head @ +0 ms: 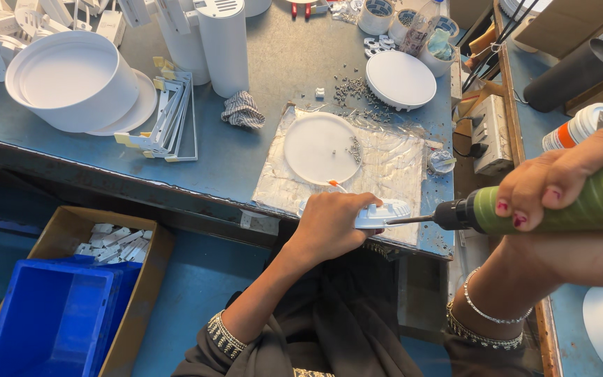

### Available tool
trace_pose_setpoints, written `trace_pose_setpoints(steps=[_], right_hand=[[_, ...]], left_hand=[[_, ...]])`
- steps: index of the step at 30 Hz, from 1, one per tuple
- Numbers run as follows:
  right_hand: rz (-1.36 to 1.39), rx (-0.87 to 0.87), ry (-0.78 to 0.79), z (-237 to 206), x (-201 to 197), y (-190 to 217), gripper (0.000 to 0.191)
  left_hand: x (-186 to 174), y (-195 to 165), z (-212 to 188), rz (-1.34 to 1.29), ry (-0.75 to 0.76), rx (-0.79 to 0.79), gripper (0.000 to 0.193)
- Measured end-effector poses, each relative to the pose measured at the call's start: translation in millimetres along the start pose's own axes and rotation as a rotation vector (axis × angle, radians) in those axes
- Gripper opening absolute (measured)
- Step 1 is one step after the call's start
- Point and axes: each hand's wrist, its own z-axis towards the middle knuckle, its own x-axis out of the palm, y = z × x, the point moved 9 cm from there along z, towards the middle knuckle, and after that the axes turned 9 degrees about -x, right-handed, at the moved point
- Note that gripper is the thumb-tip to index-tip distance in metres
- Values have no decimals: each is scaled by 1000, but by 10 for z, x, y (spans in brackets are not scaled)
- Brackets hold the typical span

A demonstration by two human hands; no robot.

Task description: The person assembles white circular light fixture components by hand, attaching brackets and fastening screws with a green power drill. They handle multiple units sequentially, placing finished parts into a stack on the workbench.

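Far left, a blue bin sits inside a cardboard box on the floor below the table. Up on the table: a big white round housing, then a stack of white brackets, then a crumpled rag. A white disc lies on a foil sheet. Your left hand presses a small white light fitting down at the table's near edge, fingers curled over it. The bit of a green screwdriver touches the fitting's right side. Your right hand grips the screwdriver, fingers wrapped tight around its body.
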Motion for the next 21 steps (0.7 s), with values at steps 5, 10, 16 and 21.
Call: trace_pose_setpoints(steps=[5,10,16,21], right_hand=[[-22,27,-43,-29,50,-34,61],[-55,59,20,24,109,-62,58],[-107,62,23,7,94,-84,58],[-102,73,11,-10,-20,-92,58]], left_hand=[[-12,-11,-27,-4,-10,16,37],[7,-11,-29,23,-11,12,36],[18,-33,-55,-18,-55,9,34],[90,-51,-71,-10,-68,-9,36]])
